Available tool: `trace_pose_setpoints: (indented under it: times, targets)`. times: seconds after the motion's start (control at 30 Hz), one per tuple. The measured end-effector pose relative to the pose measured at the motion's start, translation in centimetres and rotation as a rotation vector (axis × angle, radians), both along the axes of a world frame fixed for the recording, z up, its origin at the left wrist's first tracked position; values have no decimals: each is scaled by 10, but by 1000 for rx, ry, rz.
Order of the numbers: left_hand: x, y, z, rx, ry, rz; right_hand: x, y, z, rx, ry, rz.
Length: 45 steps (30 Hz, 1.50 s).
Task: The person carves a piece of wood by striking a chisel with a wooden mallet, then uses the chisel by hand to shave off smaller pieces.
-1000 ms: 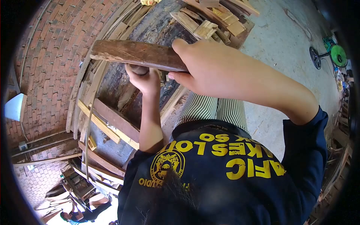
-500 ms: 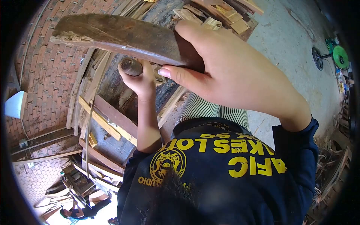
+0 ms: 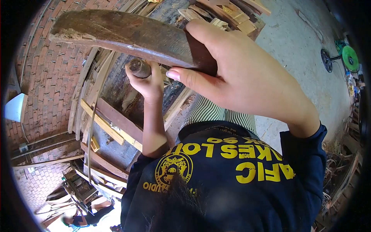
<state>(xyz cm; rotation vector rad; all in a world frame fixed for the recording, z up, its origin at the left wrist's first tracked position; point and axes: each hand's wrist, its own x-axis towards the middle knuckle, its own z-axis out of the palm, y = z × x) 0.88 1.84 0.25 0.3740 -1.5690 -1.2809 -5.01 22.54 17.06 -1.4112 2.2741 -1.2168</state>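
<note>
My right hand (image 3: pixel 247 73) is closed round one end of a thick, dark brown wooden block (image 3: pixel 119 34). It stretches away to the left, with a worn, splintered patch near its far end. Just below it, my left hand (image 3: pixel 148 83) wraps round a dark handle (image 3: pixel 139 68) whose round end faces up towards me. Whatever the handle belongs to is hidden beneath the fist. In this view the block overlaps the area right above the handle's end; whether they touch I cannot tell.
Wooden planks and beams (image 3: pixel 110 125) lie around the left hand. More wood offcuts (image 3: pixel 239 17) are piled beyond the right hand. A green fan (image 3: pixel 349 58) stands on the concrete floor (image 3: pixel 286 50). At lower left another person (image 3: pixel 91 218) is by some machinery.
My left hand and the handle have shifted slightly right. The wooden block has moved a little, its far end rising slightly, while my right hand keeps its grip.
</note>
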Motion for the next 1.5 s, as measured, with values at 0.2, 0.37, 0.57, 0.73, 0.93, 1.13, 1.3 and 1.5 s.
trace_pose_setpoints:
  times: [0.2, 0.37, 0.57, 0.73, 0.93, 1.13, 1.3, 1.5]
  targets:
    - [-5, -16, -25, 196, 128, -150, -1, -19, -7, -272, 248, -22]
    - [9, -28, -50, -273, -168, -94, -2, -18, -23, 127, 125, 104]
    - [9, -2, -14, -19, -206, 37, -3, -22, -5, 132, 107, 84]
    - [15, -7, -1, -119, -52, 32, -4, -20, -5, 64, 113, 64]
    - [11, -8, 14, -102, -45, 23, -6, -16, -7, -5, 107, 33]
    - [12, -9, 6, -109, -88, 27, -8, -13, -9, -79, 115, -3]
    - [12, -15, -3, -153, -111, 24, -3, -12, -4, -54, 83, -2]
    - [8, -21, -10, 97, -38, -111, 2, -16, -3, -131, 29, 51]
